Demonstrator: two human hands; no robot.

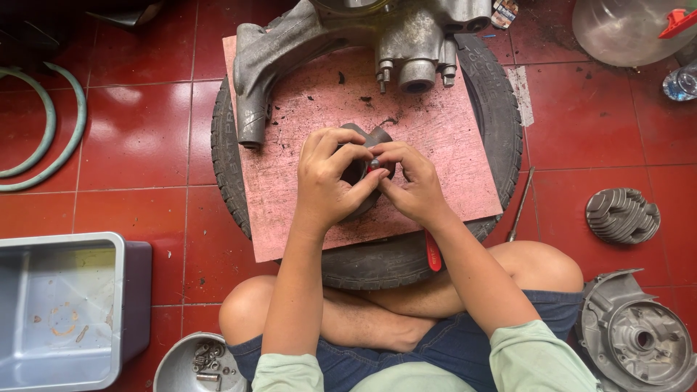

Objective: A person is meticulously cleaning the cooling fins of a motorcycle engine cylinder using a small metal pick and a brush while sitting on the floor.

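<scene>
The person sits cross-legged on the floor with both hands over a pink board (435,145) laid across a tyre (501,123), working on a dark round metal part (367,141) held just above the middle of that board. The left hand (330,181) has its grip wrapped around the part from the side and below, fingers closed on it; the right hand (414,189) meets it from the other side, its fingertips pinched together on a small shiny piece (374,164) at the part's face. To do this well, it seems wise to keep the left hand firm so the part cannot turn, and to let the right fingertips work lightly and squarely, low over the board so a dropped piece stays near. The board is scuffed and dusted with dark grit, and a large grey engine casing (392,36) rests on its far edge. Around it lies a glossy red tiled floor (145,145) with a green hose (51,131), a grey plastic tub (65,305), a metal bowl of bolts (200,363), a finned cylinder (622,215), a round cover (639,337) and a thin rod (521,205)
</scene>
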